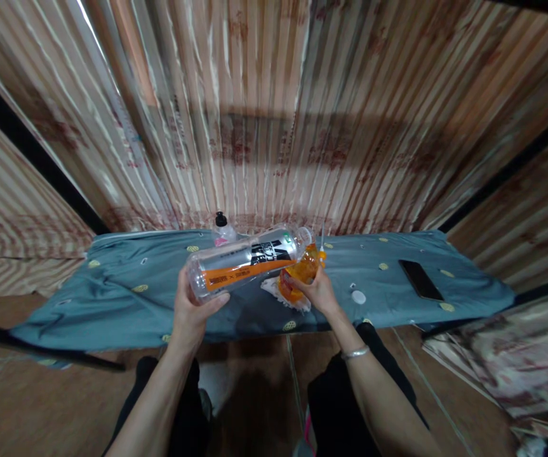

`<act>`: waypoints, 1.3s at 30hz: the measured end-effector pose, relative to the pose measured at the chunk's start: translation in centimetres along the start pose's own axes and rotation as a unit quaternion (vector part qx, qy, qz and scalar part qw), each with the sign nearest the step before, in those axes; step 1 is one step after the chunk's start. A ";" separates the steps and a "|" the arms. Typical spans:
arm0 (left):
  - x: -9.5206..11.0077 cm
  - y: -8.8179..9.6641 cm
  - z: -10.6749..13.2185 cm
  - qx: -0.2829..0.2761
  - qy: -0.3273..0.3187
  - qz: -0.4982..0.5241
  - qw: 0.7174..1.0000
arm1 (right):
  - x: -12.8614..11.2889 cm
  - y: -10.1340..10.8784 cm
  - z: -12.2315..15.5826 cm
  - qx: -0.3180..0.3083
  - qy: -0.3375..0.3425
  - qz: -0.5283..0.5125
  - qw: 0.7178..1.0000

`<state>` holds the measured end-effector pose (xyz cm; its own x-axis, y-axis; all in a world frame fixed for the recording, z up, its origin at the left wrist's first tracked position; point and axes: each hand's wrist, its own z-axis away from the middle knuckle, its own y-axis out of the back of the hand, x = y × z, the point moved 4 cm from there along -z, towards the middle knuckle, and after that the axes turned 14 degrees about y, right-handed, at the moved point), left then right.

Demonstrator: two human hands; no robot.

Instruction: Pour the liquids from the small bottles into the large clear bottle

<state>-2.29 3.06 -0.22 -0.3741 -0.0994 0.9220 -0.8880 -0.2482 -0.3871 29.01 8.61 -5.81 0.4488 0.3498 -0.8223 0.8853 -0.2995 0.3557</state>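
Here, desk point(112, 304): draped with blue cloth point(235, 320).
Clear bottle point(235, 263): tilted above the desk, base gripped by the left hand point(192, 314).
Orange bottle point(308, 263): clasped over the desk by the right hand point(320, 293).
Phone point(419, 280): laid to the right.

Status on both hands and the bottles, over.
Left hand gripping clear bottle, tipped, neck toward the right. Right hand holding amber bottle, white cloth at its base. White cap, phone off right, clear of both.
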 end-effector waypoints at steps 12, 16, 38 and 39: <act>-0.2 0.1 -0.3 -0.023 -0.006 -0.006 1.000 | -0.4 0.1 -0.1 0.011 0.002 -0.016 1.000; -0.2 0.1 -0.3 -0.022 -0.011 0.000 1.000 | -0.4 0.1 -0.1 0.009 -0.002 -0.005 1.000; -0.6 0.3 -0.6 -0.030 -0.022 -0.011 0.999 | -0.9 0.1 -0.1 0.006 0.005 -0.011 1.000; -0.6 0.4 -0.6 -0.031 -0.021 -0.012 0.999 | -0.8 0.1 -0.1 0.007 0.004 -0.009 1.000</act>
<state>-2.56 3.65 -0.92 -0.3417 -0.1346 0.9301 -0.9121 -0.1908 -0.3628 28.77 8.41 -5.01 0.4341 0.3626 -0.8246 0.8912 -0.3063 0.3345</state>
